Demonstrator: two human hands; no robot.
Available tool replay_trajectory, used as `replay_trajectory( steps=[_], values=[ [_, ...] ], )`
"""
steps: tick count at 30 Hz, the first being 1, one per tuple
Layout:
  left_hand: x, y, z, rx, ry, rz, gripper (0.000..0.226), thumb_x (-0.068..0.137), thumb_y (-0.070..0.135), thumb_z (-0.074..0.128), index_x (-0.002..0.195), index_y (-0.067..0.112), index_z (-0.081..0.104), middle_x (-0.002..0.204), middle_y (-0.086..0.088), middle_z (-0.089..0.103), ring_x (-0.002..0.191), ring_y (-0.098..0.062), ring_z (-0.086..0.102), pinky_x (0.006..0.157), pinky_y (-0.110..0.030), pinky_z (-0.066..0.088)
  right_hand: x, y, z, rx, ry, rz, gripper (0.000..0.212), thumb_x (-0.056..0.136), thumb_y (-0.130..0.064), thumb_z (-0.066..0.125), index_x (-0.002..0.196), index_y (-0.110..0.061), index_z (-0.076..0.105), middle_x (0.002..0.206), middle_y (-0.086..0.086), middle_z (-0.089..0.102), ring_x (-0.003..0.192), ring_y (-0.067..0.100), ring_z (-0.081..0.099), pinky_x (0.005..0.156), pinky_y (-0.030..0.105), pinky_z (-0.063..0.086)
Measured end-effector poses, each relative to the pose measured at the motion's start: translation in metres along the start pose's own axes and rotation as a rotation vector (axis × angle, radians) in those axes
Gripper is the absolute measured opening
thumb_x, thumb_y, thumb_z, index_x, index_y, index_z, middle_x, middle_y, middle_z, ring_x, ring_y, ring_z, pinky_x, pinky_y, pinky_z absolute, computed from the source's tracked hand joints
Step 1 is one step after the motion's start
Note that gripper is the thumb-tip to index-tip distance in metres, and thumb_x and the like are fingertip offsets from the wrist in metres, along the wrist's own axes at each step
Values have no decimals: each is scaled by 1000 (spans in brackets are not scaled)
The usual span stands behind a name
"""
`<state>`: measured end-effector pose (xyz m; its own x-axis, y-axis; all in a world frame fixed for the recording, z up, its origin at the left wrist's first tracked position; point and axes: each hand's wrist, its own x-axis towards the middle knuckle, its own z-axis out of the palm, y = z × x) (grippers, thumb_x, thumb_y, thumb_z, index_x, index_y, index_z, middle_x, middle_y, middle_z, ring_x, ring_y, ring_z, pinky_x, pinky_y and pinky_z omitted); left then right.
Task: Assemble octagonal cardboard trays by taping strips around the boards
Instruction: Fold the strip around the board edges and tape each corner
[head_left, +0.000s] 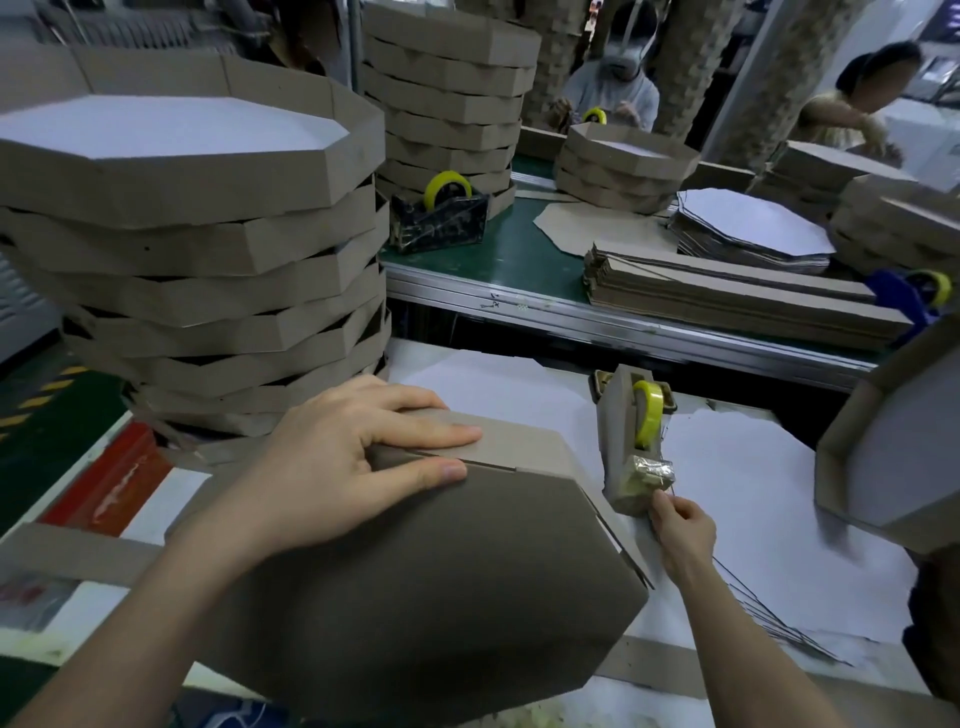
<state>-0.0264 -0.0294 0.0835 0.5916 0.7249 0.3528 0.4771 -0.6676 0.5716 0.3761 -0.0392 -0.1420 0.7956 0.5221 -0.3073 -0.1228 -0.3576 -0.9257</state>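
Left grip (332, 462) flat on brown octagonal tray's (415, 582) 12 o'clock edge, right grip (678, 530) pinching tape end (657, 486), tray stack (208, 260) crowding 10 o'clock.

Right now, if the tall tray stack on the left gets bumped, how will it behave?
The tray stack would probably sway or topple: many layers high, each rotated and offset, with gaps between. Trays look like thin cardboard, so likely light and easily slid sideways. The top tray only rests there and may slip off first.
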Motion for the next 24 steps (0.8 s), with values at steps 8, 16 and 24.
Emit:
replay_trajectory(
  steps=[8,16,24],
  values=[
    [-8,-10,-5,-13,1,-1,34,78,75,47,110,69,56,119,43,52,108,2,53,92,-32,47,-21,4,-2,-117,104,303,23,91,-2,64,71,4,53,68,14,55,61,25,53,52,28,44],
    [-6,-17,-9,16,-18,-18,37,77,74,42,108,64,60,117,37,55,116,6,46,96,-17,33,-68,-65,28,-94,-185,60,36,86,7,64,120,-5,62,71,16,60,50,19,48,42,24,42],
    [-26,-20,-17,78,-7,7,48,81,71,34,119,56,58,127,17,59,116,-6,50,94,-34,42,-164,-168,57,162,-546,-121,15,86,0,70,90,-13,64,88,14,67,41,7,34,38,19,26]
  ],
)
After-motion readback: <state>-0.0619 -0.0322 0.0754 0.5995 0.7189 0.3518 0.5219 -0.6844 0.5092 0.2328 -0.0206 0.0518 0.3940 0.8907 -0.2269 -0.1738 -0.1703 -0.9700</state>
